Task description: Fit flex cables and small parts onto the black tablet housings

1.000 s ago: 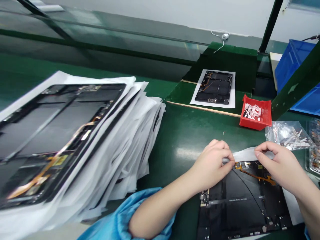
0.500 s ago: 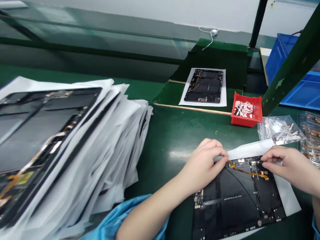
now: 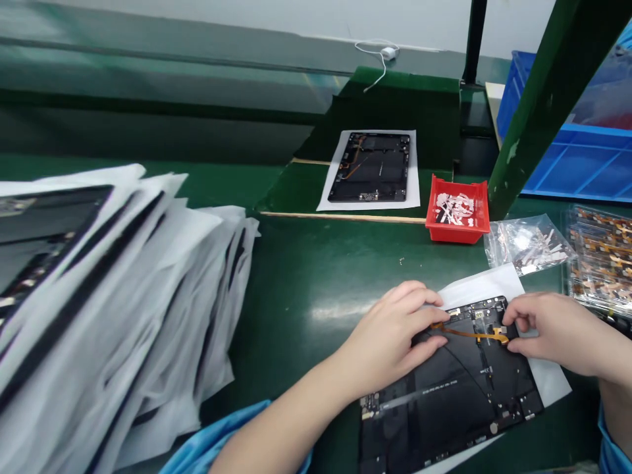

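Note:
An opened tablet [image 3: 429, 411], black inside, lies tilted on a white sheet [image 3: 548, 382] in front of me. An orange flex cable [image 3: 469, 334] runs across its upper part. My left hand [image 3: 399, 326] rests at the upper left edge, its index fingertip at the cable's left end and its thumb apart, lower on the tablet. At the cable's right end, the curled thumb and index finger of my right hand [image 3: 543, 326] close about the small connector end. The exact contact there is partly hidden. A thin black wire [image 3: 464, 362] curves below the cable.
A tall stack of tablets between white sheets [image 3: 162, 316] stands at left. Another opened tablet [image 3: 372, 168] lies at the back. A red bin [image 3: 459, 227] of small pieces, a clear bag [image 3: 528, 243], packed flex cables [image 3: 600, 257], a green post [image 3: 543, 112] and a blue crate [image 3: 582, 161] are at right.
Both hands have shifted from the tablet's top edge down onto the orange flex cable. My right fingers have come to its right end. The whole view has swung to the right.

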Motion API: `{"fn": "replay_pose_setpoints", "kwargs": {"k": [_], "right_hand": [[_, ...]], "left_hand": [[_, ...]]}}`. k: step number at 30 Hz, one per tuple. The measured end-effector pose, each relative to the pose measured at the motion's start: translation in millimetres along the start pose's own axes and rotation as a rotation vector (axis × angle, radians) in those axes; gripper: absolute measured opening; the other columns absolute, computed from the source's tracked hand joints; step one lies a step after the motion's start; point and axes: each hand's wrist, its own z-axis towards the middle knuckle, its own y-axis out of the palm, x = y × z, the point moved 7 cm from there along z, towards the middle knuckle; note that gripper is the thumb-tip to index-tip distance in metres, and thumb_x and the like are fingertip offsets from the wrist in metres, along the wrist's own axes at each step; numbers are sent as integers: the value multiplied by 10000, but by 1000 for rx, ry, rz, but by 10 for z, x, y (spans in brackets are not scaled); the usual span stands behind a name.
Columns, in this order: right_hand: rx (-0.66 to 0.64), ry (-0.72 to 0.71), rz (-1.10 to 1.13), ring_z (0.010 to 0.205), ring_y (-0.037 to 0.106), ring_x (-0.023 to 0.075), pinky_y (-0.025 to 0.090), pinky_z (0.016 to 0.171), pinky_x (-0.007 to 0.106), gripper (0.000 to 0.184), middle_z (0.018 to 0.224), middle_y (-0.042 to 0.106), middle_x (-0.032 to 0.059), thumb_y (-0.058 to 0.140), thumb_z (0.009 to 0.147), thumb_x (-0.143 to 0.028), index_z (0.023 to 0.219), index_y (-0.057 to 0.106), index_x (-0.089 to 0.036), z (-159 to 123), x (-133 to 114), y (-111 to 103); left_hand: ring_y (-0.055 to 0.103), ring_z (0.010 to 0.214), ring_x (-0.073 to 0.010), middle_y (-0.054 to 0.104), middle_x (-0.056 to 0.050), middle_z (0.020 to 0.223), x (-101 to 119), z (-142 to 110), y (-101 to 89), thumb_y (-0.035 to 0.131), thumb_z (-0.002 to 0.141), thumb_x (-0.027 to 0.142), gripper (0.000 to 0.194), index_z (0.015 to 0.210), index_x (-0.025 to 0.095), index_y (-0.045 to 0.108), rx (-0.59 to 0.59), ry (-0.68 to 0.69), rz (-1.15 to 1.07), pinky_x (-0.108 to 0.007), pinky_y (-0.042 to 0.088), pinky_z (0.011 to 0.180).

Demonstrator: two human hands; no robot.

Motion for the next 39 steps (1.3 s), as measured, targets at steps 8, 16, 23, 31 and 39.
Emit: {"fn": "replay_pose_setpoints", "kwargs": {"k": [8, 16, 23, 31, 39], "right_hand": [[55, -18, -66, 650, 592, 167, 341, 573, 278, 67, 678, 639, -51, 729, 744, -236, 777, 686, -275, 21, -98, 16], [20, 11, 7, 589, 551, 149, 333, 542, 269, 120, 613, 618, -50, 649, 789, -190, 699, 675, -265, 33, -136, -22], [10, 12, -21, 619, 576, 154, 337, 567, 269, 112, 637, 639, -64, 702, 729, -187, 778, 717, -287, 30, -113, 13], [-29, -16, -53, 640, 558, 144, 320, 597, 264, 129, 629, 626, -47, 655, 737, -137, 735, 712, -252, 21, -218, -30], [0, -28, -84, 660, 534, 139, 294, 610, 261, 143, 680, 631, -35, 667, 720, -128, 797, 715, -238, 3, -213, -25]], "left_hand": [[563, 1120, -258, 683, -60, 1148, 22, 24, 37, 649, 920, 269, 140, 1041, 250, 717, -5, 18, 61, -410, 487, 947], [571, 1096, -255, 705, -44, 1112, 57, 40, 66, 611, 961, 296, 125, 1009, 247, 715, 15, 59, 92, -396, 474, 917], [557, 1094, -251, 702, -42, 1116, 53, 42, 67, 605, 968, 281, 121, 975, 238, 718, 9, 56, 70, -397, 472, 923], [556, 1059, -235, 698, -39, 1084, 68, 49, 43, 613, 963, 269, 111, 981, 235, 717, 53, 91, 40, -380, 477, 910], [557, 1040, -228, 696, -37, 1074, 96, 62, 0, 634, 942, 258, 91, 990, 235, 708, 69, 110, 7, -377, 476, 917]]}}
